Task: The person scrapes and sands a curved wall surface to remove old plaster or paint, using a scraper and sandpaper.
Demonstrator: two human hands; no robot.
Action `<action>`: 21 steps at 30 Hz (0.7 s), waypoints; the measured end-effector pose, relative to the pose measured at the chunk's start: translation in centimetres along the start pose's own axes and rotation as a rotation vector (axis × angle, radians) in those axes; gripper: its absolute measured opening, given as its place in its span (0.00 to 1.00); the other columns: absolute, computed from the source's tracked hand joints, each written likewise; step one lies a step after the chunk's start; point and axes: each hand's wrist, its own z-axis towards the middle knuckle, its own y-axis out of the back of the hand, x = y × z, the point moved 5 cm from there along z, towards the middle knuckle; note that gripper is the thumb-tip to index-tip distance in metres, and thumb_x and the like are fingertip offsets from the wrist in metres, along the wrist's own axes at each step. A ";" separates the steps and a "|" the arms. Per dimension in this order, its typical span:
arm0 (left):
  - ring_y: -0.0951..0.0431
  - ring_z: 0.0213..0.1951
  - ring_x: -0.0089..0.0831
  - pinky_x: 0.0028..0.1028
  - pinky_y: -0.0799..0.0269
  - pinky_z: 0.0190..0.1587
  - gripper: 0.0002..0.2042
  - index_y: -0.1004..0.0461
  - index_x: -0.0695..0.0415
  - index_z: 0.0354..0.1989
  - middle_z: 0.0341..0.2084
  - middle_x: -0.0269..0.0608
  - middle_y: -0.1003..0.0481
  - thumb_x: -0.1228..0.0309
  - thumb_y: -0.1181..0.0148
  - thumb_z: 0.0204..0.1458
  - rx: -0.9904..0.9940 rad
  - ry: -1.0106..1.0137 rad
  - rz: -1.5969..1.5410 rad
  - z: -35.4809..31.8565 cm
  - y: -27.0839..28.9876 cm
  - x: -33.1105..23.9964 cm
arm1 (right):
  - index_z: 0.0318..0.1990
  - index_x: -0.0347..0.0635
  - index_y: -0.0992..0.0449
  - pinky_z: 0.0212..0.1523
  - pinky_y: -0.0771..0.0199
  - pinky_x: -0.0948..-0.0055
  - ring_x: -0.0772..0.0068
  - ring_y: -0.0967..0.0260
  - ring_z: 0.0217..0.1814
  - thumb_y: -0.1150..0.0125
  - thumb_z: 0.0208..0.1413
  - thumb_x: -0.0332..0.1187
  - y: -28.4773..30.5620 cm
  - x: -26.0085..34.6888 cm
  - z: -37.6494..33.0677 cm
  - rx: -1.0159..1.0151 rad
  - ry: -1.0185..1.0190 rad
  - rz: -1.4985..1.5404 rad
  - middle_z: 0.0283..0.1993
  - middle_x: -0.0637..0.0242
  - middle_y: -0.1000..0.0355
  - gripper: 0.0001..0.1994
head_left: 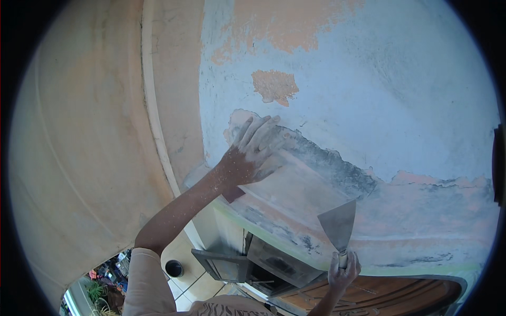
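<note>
Two hands busy: left hand (252, 152) pressed flat, fingers spread, on the wall (400, 95) with what looks like a sanding block (274, 171) under it. Right hand (342, 271) is clamped around the handle of a putty knife (339, 224), lower right, blade up. I'd guess it's light with a stiff, slightly springy blade; hold it by the handle.

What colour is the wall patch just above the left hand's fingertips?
Peach-orange bare patch amid pale blue-white wall coating; head view shows it best.

Left hand (253, 152) flat, right hand (342, 271) clenched
</note>
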 end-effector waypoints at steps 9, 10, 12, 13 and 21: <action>0.57 0.64 0.60 0.58 0.56 0.60 0.40 0.56 0.62 0.64 0.62 0.67 0.57 0.43 0.55 0.52 -0.531 0.467 0.193 11.6 -0.1 14.3 | 0.36 0.31 0.28 0.36 0.33 0.60 0.51 0.31 0.32 0.38 0.43 0.37 -0.5 -0.2 -3.2 -0.300 0.151 -0.252 0.32 0.53 0.28 0.17; 0.57 0.64 0.61 0.59 0.57 0.60 0.42 0.56 0.64 0.64 0.62 0.68 0.57 0.41 0.57 0.52 -0.551 0.466 0.233 13.5 -0.2 12.4 | 0.35 0.30 0.28 0.37 0.33 0.59 0.49 0.30 0.33 0.40 0.43 0.40 -0.8 -1.2 -4.2 -0.319 0.120 -0.290 0.32 0.52 0.28 0.19; 0.56 0.63 0.63 0.60 0.58 0.60 0.43 0.56 0.65 0.63 0.61 0.70 0.55 0.39 0.57 0.51 -0.585 0.296 0.254 16.9 -0.5 7.0 | 0.36 0.30 0.28 0.37 0.32 0.60 0.50 0.30 0.33 0.40 0.44 0.38 -0.9 -0.6 -3.3 -0.250 0.118 -0.267 0.32 0.52 0.28 0.17; 0.53 0.63 0.61 0.56 0.56 0.61 0.41 0.53 0.61 0.64 0.61 0.67 0.55 0.41 0.53 0.50 -0.579 0.161 0.224 18.0 -0.9 3.3 | 0.36 0.30 0.28 0.37 0.32 0.61 0.50 0.30 0.34 0.41 0.46 0.35 -1.0 -0.2 -2.5 -0.185 0.119 -0.243 0.33 0.51 0.28 0.15; 0.53 0.65 0.49 0.57 0.48 0.59 0.35 0.44 0.39 0.62 0.64 0.46 0.51 0.36 0.55 0.47 -0.328 -0.254 0.187 18.2 -1.3 -0.6 | 0.35 0.36 0.26 0.23 0.31 0.61 0.51 0.33 0.22 0.39 0.50 0.37 0.3 -0.2 -0.2 -0.118 0.184 -0.267 0.28 0.54 0.29 0.12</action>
